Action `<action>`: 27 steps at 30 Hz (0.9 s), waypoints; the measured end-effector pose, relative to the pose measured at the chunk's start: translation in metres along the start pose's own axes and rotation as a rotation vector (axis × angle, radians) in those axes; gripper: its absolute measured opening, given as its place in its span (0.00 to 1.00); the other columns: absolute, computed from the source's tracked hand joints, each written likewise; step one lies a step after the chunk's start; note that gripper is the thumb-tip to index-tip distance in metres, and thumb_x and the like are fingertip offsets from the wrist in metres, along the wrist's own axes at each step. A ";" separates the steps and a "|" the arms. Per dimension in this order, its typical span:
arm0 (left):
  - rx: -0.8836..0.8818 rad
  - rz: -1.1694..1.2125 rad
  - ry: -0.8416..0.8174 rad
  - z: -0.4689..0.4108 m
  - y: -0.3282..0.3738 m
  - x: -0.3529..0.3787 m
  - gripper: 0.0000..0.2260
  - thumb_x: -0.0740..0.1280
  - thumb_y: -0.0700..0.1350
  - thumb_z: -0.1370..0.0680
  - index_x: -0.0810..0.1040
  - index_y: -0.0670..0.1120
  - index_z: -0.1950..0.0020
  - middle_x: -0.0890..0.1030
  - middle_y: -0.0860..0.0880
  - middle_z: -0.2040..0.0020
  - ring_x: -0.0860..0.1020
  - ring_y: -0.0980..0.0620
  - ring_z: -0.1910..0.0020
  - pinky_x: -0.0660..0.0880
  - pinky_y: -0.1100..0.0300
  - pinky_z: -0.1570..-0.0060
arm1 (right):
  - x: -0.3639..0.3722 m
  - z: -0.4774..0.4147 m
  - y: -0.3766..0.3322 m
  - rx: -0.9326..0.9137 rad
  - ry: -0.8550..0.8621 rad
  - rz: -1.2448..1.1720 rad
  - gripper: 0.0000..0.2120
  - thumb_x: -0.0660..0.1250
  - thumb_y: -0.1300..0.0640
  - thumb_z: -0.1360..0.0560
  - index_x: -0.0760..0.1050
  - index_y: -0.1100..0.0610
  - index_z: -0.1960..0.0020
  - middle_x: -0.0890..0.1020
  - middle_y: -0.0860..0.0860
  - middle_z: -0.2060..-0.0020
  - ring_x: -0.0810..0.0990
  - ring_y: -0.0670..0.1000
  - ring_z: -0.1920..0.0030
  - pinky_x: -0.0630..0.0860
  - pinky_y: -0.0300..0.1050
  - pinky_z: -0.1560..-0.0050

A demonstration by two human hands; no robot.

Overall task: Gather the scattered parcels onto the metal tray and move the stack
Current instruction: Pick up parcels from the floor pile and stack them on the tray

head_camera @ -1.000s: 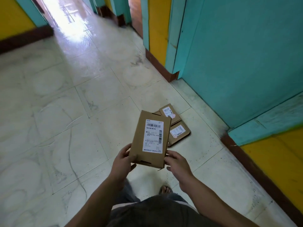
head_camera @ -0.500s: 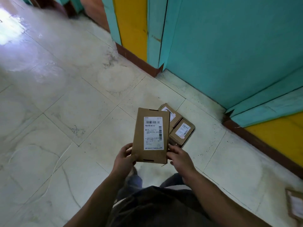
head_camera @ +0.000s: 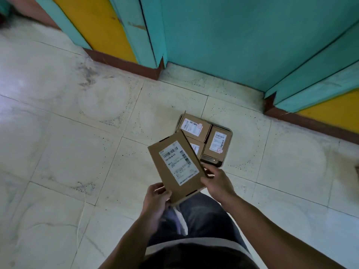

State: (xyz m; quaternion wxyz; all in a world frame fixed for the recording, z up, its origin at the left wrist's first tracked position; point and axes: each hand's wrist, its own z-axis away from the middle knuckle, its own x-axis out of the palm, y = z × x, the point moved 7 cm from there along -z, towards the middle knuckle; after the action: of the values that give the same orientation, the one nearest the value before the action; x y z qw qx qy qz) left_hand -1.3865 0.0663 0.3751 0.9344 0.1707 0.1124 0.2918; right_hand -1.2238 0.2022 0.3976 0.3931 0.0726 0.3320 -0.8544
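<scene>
Both hands hold one flat cardboard parcel up over the floor: the left hand curls round its near left corner with the thumb on top, and the right hand pinches its near right edge. This parcel is turned at a slant, its white shipping label (barcodes plain, print too small to read) facing up. Just beyond it, a little to the right, the metal tray lies on the pale tiled floor. Only its dark near rim and right edge show. Three small boxes sit on the tray, labels up: the far-left box, the right-hand box touching it, and a third box half hidden behind the held parcel's far corner. Whether that corner touches anything on the tray, I cannot tell. Farther off stands a teal door, with yellow wall to its left and dark brown skirting along the base.
</scene>
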 end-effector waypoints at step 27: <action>-0.008 -0.500 -0.021 -0.418 0.019 0.026 0.26 0.70 0.45 0.23 0.65 0.53 0.28 0.71 0.47 0.30 0.77 0.48 0.42 0.73 0.55 0.55 | 0.120 -0.349 0.174 0.353 0.091 -0.378 0.21 0.71 0.61 0.26 0.77 0.51 0.35 0.83 0.47 0.49 0.83 0.47 0.51 0.80 0.45 0.45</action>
State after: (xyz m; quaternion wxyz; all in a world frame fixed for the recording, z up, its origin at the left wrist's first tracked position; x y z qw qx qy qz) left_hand -1.5047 0.2021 -0.0038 0.9793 0.1371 0.1402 0.0500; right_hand -1.2279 0.2633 -0.0061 0.1924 0.1152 0.2028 -0.9532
